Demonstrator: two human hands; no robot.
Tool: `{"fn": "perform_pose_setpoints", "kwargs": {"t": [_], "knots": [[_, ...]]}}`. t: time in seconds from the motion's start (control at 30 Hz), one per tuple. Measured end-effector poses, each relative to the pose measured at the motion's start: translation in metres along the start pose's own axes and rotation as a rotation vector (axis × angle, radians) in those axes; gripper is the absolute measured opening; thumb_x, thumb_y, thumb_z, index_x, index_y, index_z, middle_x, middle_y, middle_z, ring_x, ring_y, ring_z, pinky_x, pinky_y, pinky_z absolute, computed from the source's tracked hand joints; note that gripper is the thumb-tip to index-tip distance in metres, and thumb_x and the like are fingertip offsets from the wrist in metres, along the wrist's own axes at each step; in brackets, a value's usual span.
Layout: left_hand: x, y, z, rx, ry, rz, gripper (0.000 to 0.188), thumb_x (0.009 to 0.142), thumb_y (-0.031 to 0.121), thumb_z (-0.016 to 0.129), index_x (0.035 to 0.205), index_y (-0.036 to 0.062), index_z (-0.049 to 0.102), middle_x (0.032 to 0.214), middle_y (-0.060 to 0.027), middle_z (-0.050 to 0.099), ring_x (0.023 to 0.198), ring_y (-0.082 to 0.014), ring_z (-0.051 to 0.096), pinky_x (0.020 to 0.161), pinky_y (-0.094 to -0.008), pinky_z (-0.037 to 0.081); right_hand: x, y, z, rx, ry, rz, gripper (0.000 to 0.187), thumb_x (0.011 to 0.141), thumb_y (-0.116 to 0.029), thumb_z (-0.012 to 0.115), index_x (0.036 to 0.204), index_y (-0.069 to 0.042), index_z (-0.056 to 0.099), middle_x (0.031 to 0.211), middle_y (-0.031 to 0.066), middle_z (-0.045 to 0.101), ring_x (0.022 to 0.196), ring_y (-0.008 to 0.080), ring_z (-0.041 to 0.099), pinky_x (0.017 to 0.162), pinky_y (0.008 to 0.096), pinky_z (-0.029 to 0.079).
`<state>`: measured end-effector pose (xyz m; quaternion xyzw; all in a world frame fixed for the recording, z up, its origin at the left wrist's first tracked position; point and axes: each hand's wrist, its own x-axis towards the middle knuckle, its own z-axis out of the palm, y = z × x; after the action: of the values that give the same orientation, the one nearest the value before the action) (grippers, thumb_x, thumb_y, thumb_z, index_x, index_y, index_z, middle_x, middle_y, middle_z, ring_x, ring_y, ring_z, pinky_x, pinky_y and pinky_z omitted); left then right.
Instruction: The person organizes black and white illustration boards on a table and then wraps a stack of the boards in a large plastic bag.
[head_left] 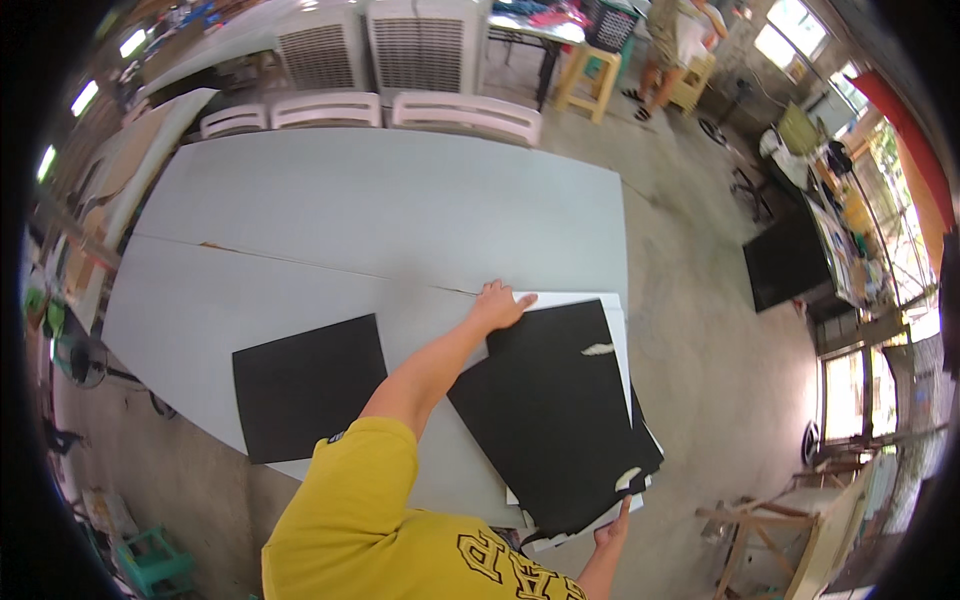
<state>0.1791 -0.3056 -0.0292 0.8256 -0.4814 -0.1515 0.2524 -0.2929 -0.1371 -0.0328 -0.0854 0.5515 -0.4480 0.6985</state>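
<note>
A stack of large black sheets [560, 410] mixed with white ones lies askew at the table's near right edge. The top black sheet has two pale torn patches. My left hand [500, 305] rests on the stack's far left corner, thumb and fingers apart. My right hand [612, 530] grips the near right corner of the stack; some of its fingers are hidden by the sheets. Left of my left arm, a separate black sheet [308, 388] lies flat, its near edge close to the table edge.
The grey table [400, 200] has a seam across it. White plastic chairs [465, 115] line its far side, before two large air coolers [425, 55]. Another person [665, 60] stands at the far right. A green stool [155, 560] and a wooden frame [775, 530] flank the near side.
</note>
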Motion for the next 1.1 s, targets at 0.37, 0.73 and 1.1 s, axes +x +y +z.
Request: {"fn": "perform_pose_setpoints", "kwargs": {"t": [0.37,0.73,1.1], "knots": [[-0.1,0.014,-0.053,0.138,-0.897,0.029,0.07,0.065,0.067,0.05,0.077,-0.0007,0.061,0.083,-0.0189,0.058,0.081,-0.0308,0.055,0.073,-0.0393,0.042,-0.025,-0.029,0.001,-0.011,-0.092,-0.047,0.052,0.071,-0.015,0.065,0.115,0.001,0.042,0.108,0.013,0.052,0.1,0.0285,0.049,0.089,0.0421,0.04],[-0.109,0.024,-0.157,-1.044,-0.278,-0.109,0.057,0.057,0.026,0.078,0.102,0.0019,0.052,0.086,-0.0054,0.058,0.078,-0.0147,0.055,0.069,-0.0269,0.044,-0.062,-0.083,0.098,-0.388,-0.263,-0.573,0.074,0.058,-0.022,0.074,0.119,-0.001,0.038,0.111,0.0091,0.048,0.102,0.0251,0.047,0.089,0.0363,0.038],[-0.167,-0.042,-0.155,-1.31,0.02,-0.101,0.075,0.082,0.061,0.025,0.126,0.0002,0.03,0.127,-0.0112,0.035,0.117,-0.0203,0.031,0.098,-0.034,0.021,-0.073,-0.031,0.115,-0.39,-0.364,-0.74,0.076,0.05,-0.042,0.078,0.103,0.003,0.048,0.095,0.0069,0.05,0.091,0.0208,0.049,0.082,0.0326,0.038]]}}
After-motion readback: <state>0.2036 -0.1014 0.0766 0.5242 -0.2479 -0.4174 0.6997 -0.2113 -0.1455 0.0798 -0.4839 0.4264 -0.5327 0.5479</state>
